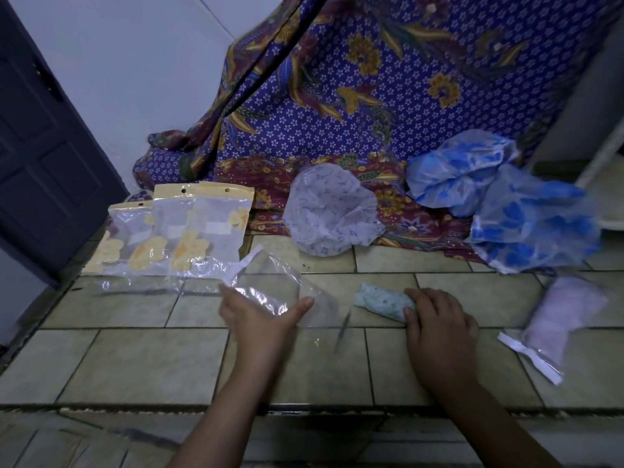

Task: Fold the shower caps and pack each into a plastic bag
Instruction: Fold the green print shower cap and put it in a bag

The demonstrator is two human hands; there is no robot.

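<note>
A tiled floor (135,359) fills the bottom of the picture. A big purple flowered cloth (354,96) hangs at the top. On the right, two blue flowered shower caps (499,197) lie in a heap. A pale shower cap (331,211) sits in the middle. At the left lie flat bags with yellow flowers (175,238); their white labels are too blurry to read. At the far right, a pink cap packed in a bag (560,319) lies on the tiles. The left hand (263,315) holds a clear plastic bag (270,275) between thumb and fingers. The right hand (439,329) curls its fingers and thumb round the right end of a small rolled green shower cap (381,300) on the tiles.
</note>
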